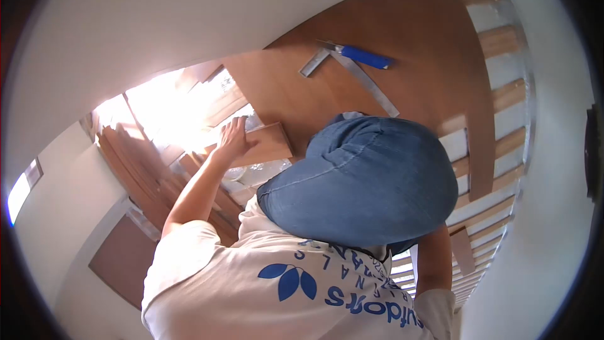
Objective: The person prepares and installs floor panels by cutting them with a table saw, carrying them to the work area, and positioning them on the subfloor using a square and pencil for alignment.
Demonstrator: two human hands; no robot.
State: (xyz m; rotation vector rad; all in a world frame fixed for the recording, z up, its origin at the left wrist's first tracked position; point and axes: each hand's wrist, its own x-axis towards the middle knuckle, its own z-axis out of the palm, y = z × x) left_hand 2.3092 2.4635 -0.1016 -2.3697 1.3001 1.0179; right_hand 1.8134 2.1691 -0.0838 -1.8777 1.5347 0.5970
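Brown long planks point(126, 164) lie in a loose bundle at my far left, some overlapping, and I judge that a knock from my elbow could set them sliding. Next to them, fierce sunlight whitens the gaps between the boards, and the glare could make me misjudge an edge. My left hand point(234, 141) rests on the left end of a short board point(269, 145), thumb apart from the other fingers; I cannot tell whether they close round its edge or merely press on it. That board lies just left of my bent leg point(358, 182), by some shiny clear film point(270, 167), and if the film is slick, a push might make the piece skid. Beyond my knee, on the wide brown panel point(402, 19), a blue-handled tool point(365, 56) lies with its metal end by the corner of a steel square point(365, 82); a careless reach or a shifted knee could jog both, or cost me a cut if that end is sharp. My right hand is hidden below my thigh, so I cannot tell its state. Farther right, pale wooden slats point(497, 41) leave gaps where a foot could slip.
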